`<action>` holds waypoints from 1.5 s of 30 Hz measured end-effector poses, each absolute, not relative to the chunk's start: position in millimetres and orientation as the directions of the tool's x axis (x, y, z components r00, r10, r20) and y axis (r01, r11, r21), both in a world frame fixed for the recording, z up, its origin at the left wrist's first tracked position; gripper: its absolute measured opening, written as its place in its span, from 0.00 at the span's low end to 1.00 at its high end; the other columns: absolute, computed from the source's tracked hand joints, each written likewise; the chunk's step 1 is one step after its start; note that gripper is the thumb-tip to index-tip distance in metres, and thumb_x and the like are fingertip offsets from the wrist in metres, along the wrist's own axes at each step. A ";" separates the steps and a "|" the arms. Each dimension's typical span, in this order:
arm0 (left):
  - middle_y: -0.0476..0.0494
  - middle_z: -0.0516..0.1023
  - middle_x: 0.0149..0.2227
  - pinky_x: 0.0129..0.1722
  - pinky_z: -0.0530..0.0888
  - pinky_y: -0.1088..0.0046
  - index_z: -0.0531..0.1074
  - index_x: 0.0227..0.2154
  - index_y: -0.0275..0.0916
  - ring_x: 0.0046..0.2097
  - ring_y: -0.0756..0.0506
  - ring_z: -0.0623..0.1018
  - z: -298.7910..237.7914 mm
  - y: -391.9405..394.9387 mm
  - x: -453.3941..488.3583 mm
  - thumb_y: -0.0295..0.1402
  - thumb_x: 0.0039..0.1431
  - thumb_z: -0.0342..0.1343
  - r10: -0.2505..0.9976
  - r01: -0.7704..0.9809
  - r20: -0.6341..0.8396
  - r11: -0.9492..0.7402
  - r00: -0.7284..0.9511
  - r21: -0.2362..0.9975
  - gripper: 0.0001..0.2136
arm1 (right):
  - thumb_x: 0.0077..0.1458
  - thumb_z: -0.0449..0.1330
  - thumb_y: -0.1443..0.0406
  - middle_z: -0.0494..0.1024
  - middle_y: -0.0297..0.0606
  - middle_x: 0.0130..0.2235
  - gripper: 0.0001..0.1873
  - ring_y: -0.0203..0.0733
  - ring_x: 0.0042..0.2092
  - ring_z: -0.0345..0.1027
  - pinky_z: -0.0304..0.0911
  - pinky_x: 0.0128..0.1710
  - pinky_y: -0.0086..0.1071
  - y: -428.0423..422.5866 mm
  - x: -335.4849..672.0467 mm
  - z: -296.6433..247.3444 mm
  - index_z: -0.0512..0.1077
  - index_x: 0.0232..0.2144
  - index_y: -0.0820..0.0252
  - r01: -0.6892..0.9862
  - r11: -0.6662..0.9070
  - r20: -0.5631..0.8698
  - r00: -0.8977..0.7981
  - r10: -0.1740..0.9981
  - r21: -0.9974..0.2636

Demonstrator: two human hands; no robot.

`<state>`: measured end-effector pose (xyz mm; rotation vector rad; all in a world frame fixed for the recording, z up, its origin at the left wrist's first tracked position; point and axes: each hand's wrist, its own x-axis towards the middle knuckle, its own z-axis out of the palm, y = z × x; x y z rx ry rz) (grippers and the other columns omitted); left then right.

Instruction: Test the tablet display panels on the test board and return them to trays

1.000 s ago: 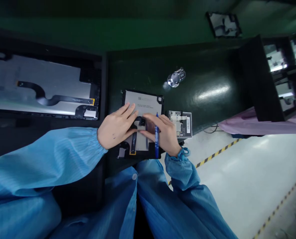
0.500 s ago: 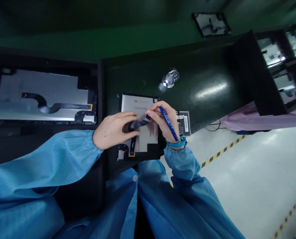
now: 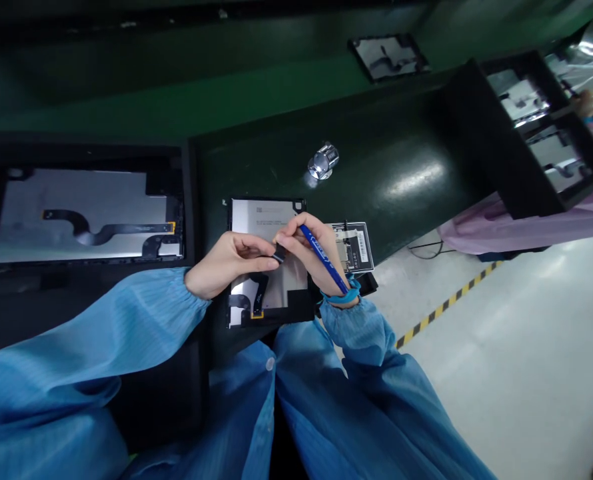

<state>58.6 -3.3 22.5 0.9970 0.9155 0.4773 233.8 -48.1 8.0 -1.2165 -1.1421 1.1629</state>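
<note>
A display panel point(image 3: 296, 267) with a silver back and black edges lies on the dark green bench in front of me. A black flex cable point(image 3: 260, 297) rises from its lower left, where an orange-edged connector shows. My left hand point(image 3: 231, 260) is closed, pinching the loose part of that cable between thumb and fingers. Close beside it, my right hand point(image 3: 310, 250) is also closed, its fingertips at the cable's end. A blue pen-shaped tool point(image 3: 324, 257) with white lettering lies in my right hand, pointing back towards the wrist; its other end is hidden.
Left of me a black tray point(image 3: 190, 200) holds another panel point(image 3: 101, 183) with its cable. Beyond my work stands a shiny metal cylinder point(image 3: 323, 162). A labelled board point(image 3: 359, 247) sits right of my hand. Another panel point(image 3: 390, 55) and a compartmented black tray point(image 3: 501, 147) are farther right.
My left fingers have closed in on the cable, which was arched and more visible between my hands. The view has shifted slightly. My right hand still holds the blue tool.
</note>
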 end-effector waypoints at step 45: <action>0.43 0.82 0.38 0.35 0.77 0.71 0.78 0.39 0.37 0.36 0.46 0.81 4.5 -19.1 108.2 0.32 0.64 0.54 0.590 0.466 0.152 -0.748 0.793 0.472 0.09 | 0.65 0.49 0.70 0.76 0.36 0.54 0.13 0.41 0.58 0.65 0.61 0.60 0.43 -93.1 294.0 -23.4 0.69 0.47 0.52 0.566 0.077 0.167 0.108 0.980 -0.821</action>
